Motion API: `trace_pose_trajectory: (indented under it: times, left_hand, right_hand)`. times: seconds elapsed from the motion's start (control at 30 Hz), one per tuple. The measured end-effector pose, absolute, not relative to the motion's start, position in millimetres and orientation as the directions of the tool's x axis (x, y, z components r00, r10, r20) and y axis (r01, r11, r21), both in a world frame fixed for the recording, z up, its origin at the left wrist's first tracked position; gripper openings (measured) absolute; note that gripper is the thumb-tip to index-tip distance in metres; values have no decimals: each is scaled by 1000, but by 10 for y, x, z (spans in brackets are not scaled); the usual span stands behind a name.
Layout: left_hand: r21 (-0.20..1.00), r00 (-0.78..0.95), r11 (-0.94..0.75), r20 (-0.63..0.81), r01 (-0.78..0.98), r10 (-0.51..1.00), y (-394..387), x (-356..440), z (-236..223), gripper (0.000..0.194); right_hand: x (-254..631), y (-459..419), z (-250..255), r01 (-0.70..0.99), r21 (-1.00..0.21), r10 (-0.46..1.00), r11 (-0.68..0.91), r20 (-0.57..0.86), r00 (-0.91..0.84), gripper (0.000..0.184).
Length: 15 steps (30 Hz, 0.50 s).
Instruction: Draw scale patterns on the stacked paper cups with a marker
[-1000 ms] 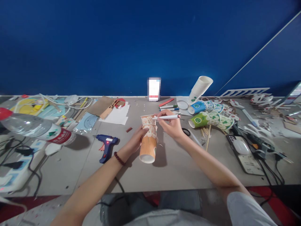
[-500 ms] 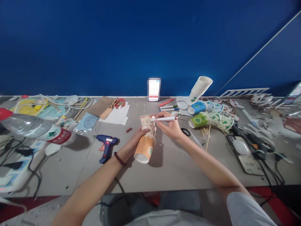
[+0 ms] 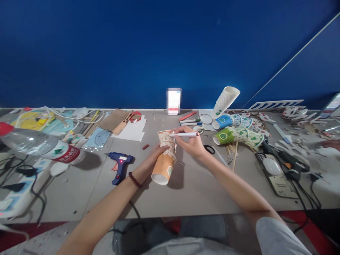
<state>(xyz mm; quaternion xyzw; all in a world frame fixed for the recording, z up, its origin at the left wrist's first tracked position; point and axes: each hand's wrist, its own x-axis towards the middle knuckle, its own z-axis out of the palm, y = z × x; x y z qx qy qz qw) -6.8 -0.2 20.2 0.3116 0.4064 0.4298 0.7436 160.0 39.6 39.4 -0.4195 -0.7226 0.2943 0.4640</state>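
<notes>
My left hand (image 3: pixel 158 154) is closed around a tilted stack of orange paper cups (image 3: pixel 162 169) with white, line-drawn bands. The lowest cup's base faces me. Pinched in my right hand (image 3: pixel 192 144) is a white marker pen (image 3: pixel 186 134) with a red end. Its tip meets the upper cup of the stack near the rim. To the left of my left hand lies a blue glue gun (image 3: pixel 121 166) with a small red light. A small brown stick (image 3: pixel 146 146) rests between the glue gun and the cups.
A large plastic bottle (image 3: pixel 39 145) and a power strip (image 3: pixel 25 187) stand at left. Blue cups (image 3: pixel 223 121), green cups (image 3: pixel 225 136) and a leaning white cup stack (image 3: pixel 225 101) are at right. A phone (image 3: pixel 281 180) bears a white mouse (image 3: pixel 272 165). Another person's hand (image 3: pixel 332 143) shows far right.
The marker in my right hand has shifted very slightly left and down along the cup. My left hand and the cups stay put. The other person's hand at far right has moved.
</notes>
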Motion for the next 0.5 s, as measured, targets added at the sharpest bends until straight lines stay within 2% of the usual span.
trace_pose_trajectory:
  times: [0.5]
  left_hand:
    - [814,314,435,-328,-384,891,10,-71,172,39]
  right_hand:
    - [1598,404,385,333,-813,877,478,423,-227,3]
